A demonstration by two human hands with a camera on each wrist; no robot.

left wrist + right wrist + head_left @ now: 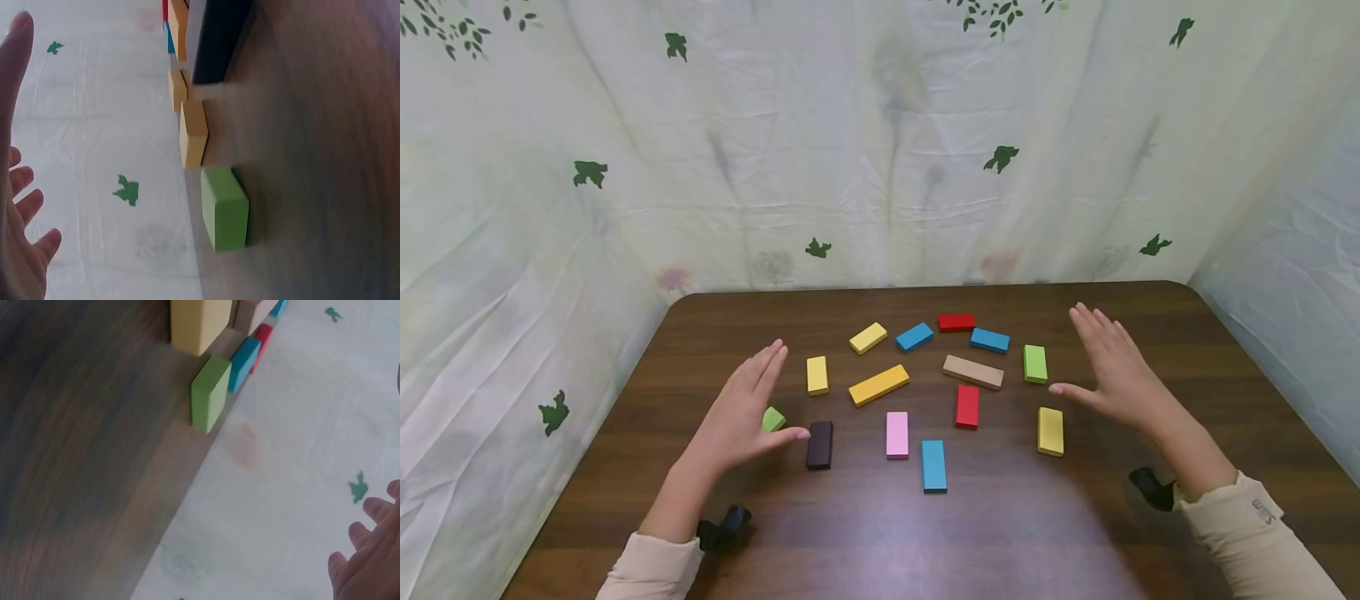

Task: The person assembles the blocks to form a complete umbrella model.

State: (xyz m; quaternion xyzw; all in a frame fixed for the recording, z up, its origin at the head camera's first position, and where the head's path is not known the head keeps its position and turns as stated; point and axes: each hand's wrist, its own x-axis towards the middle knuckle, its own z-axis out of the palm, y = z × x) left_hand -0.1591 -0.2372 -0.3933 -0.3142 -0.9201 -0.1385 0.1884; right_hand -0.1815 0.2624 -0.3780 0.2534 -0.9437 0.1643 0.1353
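Observation:
Both hands hold nothing and flank a loose spread of coloured wooden blocks. My left hand [736,412], fingers extended and thumb apart, hovers nearest a dark block [820,445] and partly hides a green block [772,419]. That green block [226,209] shows whole in the left wrist view. On the other side my right hand [1116,375] has straight fingers, its thumb near a light green block [1034,364] and a yellow block [1050,431]. Between the hands lie a pink block [897,435], a blue block [934,466], a red block [967,407] and an orange-yellow block [878,385].
Farther back on the brown table [1000,542] lie a tan block [973,372], a red block [957,322], blue blocks [914,337] and pale yellow blocks [868,338]. A white curtain [865,167] with green leaf shapes hangs behind the table's far edge.

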